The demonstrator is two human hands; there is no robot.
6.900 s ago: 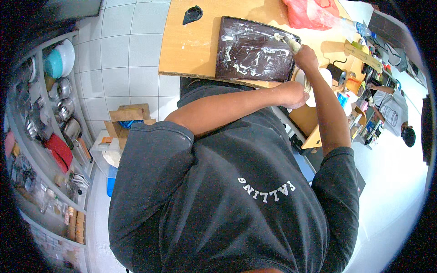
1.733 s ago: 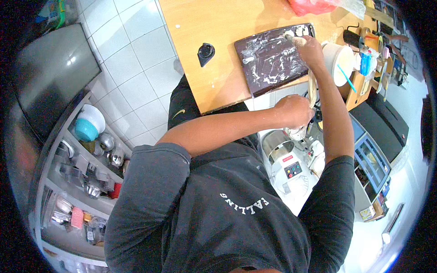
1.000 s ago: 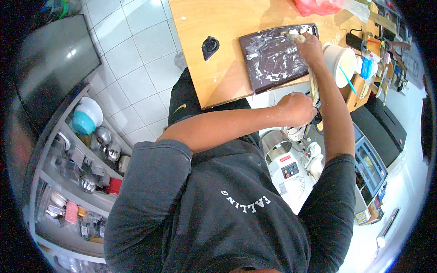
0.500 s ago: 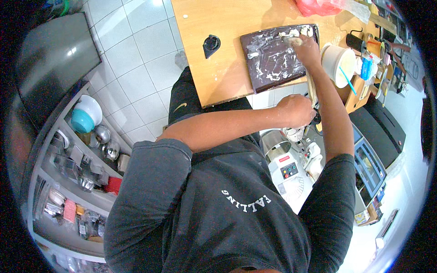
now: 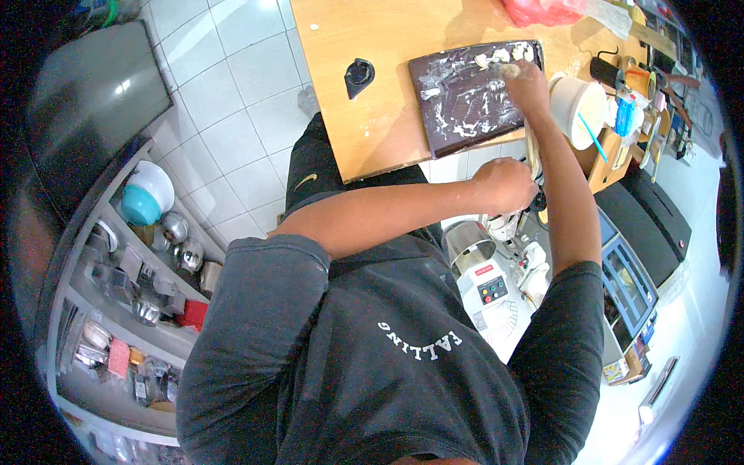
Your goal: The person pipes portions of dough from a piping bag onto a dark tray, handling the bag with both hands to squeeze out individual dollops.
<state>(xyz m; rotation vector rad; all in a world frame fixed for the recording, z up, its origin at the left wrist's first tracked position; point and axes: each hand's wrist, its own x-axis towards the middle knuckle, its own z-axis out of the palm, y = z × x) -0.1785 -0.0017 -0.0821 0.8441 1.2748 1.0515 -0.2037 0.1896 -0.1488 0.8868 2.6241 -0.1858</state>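
Observation:
A dark rectangular baking tray (image 5: pixel 457 116), streaked with white greasy smears, lies at the table's near edge. Along its far right side sit several soft white lumps (image 5: pixel 502 56). My right hand (image 5: pixel 528 84) is over the tray's right part, its fingers closed; a small pale yellowish piece shows at the fingertips, too unclear to name. My left hand (image 5: pixel 504 186) is closed in a fist below the tray, in front of the table edge. A pale strip (image 5: pixel 533 155) runs from beside this fist up along my right forearm; its kind cannot be made out.
Right of the tray stands a white tub (image 5: pixel 570 101) with pale contents and a blue stick. A black teardrop-shaped item (image 5: pixel 359 75) lies on the wooden table (image 5: pixel 372 147). Beyond the tray is a red plastic bag (image 5: pixel 542 12). Left, a shelf holds bowls (image 5: pixel 143 198).
My right hand has shifted slightly right and nearer over the tray, uncovering more of the white lumps. My left hand stays almost in place.

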